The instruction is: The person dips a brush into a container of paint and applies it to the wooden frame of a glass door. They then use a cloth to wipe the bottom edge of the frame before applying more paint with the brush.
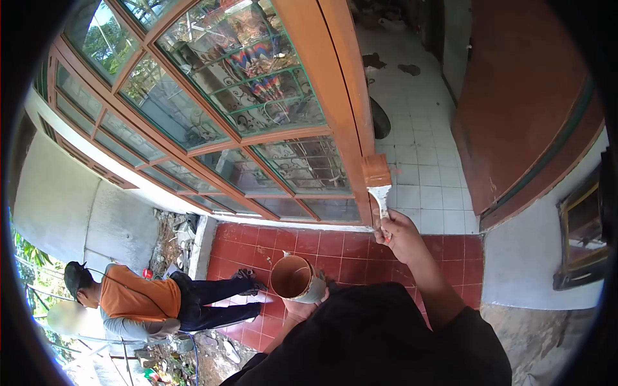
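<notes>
My right hand (398, 235) is closed around the white handle of a paintbrush (380, 180). The brush's bristles are coated in orange-brown paint and lie right at the edge of the orange-brown door frame post (347, 96). Lower down, my left hand (302, 309) grips a paint can (312, 288) from beneath and the side, its fingers partly hidden by the can. The can is tilted toward me, showing orange-brown paint inside and smears on its pale outer wall.
A window with many panes (244, 77) runs to the left of the post. To the right, a brown door (521, 96) stands open over white floor tiles (428, 174). Red tiles (341, 244) lie below. Another person (141, 293) in an orange top stands at the left.
</notes>
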{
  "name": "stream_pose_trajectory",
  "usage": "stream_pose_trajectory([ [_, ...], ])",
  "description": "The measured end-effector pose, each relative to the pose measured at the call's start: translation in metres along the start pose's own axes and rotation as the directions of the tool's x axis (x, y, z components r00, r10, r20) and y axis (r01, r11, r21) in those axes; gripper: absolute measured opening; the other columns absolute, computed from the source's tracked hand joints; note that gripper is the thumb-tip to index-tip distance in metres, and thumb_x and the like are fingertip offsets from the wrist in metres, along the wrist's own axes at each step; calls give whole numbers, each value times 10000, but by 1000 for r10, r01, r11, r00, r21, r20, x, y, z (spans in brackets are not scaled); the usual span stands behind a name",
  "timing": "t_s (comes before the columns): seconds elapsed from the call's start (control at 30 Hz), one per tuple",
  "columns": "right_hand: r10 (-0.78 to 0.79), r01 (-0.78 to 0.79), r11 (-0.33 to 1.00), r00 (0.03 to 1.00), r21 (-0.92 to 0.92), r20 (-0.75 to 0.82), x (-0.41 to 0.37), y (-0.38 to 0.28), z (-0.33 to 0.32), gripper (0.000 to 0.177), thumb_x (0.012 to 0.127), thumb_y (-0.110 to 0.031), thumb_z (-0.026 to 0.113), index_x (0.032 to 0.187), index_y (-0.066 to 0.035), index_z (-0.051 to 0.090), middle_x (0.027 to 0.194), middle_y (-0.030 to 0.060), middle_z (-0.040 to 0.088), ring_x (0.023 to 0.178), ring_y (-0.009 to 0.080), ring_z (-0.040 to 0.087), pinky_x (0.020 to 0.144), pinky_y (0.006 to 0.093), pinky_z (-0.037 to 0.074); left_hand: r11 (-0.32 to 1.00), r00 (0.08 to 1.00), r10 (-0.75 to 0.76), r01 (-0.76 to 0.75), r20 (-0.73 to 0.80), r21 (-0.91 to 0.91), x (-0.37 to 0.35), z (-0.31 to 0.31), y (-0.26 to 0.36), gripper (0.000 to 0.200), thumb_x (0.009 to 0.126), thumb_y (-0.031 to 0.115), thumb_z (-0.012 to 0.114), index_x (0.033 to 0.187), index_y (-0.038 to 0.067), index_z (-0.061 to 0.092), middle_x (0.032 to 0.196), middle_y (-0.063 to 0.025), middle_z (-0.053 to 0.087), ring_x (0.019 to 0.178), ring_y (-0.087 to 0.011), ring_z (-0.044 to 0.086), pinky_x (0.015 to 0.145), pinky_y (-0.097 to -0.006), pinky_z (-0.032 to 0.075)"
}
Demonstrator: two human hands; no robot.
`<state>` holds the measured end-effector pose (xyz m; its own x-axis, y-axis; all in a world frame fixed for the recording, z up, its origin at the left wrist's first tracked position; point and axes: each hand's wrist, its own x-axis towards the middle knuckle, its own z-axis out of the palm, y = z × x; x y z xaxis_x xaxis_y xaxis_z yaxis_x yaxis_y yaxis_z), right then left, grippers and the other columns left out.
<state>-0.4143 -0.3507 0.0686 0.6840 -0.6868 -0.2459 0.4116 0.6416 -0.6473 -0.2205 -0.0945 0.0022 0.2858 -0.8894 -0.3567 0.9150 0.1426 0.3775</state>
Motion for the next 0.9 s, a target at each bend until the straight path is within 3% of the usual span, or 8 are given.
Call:
stream_pose_trajectory([
  [0.07,13,-25,981,998,-190,-67,8,5,1,166,992,-117,544,1116,-11,576,768,5,501,591,75,447,509,235,372,921,986,-163,165,34,-352,14,-3,12,740,804,677,537,1290,120,507,1273,-185,520,1191,-424,484,892,-611,480],
  [0.2,-172,41,910,943,-413,-284,15,20,37,237,1045,-264,495,1025,-47,587,693,-40,455,492,31,321,428,202,248,896,974,-192,223,116,-385,38,-4,37,785,785,696,544,1316,119,510,1287,-189,522,1178,-435,489,876,-626,482],
  [0.4,-646,536,680,761,-501,-61,26,-29,141,304,1063,-268,456,1086,-4,604,613,-63,415,533,17,353,481,211,257,911,940,-284,326,188,-253,64,-37,90,801,820,684,497,1345,80,487,1329,-178,513,1219,-398,471,953,-575,430],
  [0.5,-746,637,618,660,-460,-89,33,-51,189,299,1063,-245,450,1121,5,603,622,-63,415,534,19,350,482,212,254,880,913,-323,387,251,-276,73,-39,119,838,816,706,487,1396,102,457,1402,-172,479,1295,-416,432,986,-593,406],
  [0.6,-602,457,773,749,-440,-278,62,-33,179,268,1060,-222,446,1094,-6,603,631,-60,418,538,18,349,483,211,259,848,907,-404,420,120,-323,82,-53,140,821,766,722,538,1352,149,512,1381,-162,493,1285,-424,437,938,-628,442],
  [0.7,-684,343,674,624,-654,-378,105,43,96,261,1053,-286,477,1087,-67,615,603,-52,419,456,31,327,398,212,226,831,893,-429,448,133,-330,87,-65,156,825,772,727,528,1360,148,506,1387,-160,491,1290,-429,437,937,-633,440],
  [0.8,-375,53,897,614,-438,-694,103,95,58,262,1047,-258,483,1029,-40,628,585,-30,429,398,52,308,356,249,208,815,867,-465,499,181,-296,88,-70,170,832,817,738,469,1391,136,484,1398,-183,499,1278,-450,458,963,-626,420],
  [0.9,-334,-5,909,589,-416,-736,99,99,57,258,1040,-239,487,1021,-23,626,586,-27,432,399,60,318,355,254,213,793,845,-502,535,185,-290,90,-73,182,829,817,740,468,1380,133,499,1368,-188,527,1258,-454,476,943,-620,439],
])
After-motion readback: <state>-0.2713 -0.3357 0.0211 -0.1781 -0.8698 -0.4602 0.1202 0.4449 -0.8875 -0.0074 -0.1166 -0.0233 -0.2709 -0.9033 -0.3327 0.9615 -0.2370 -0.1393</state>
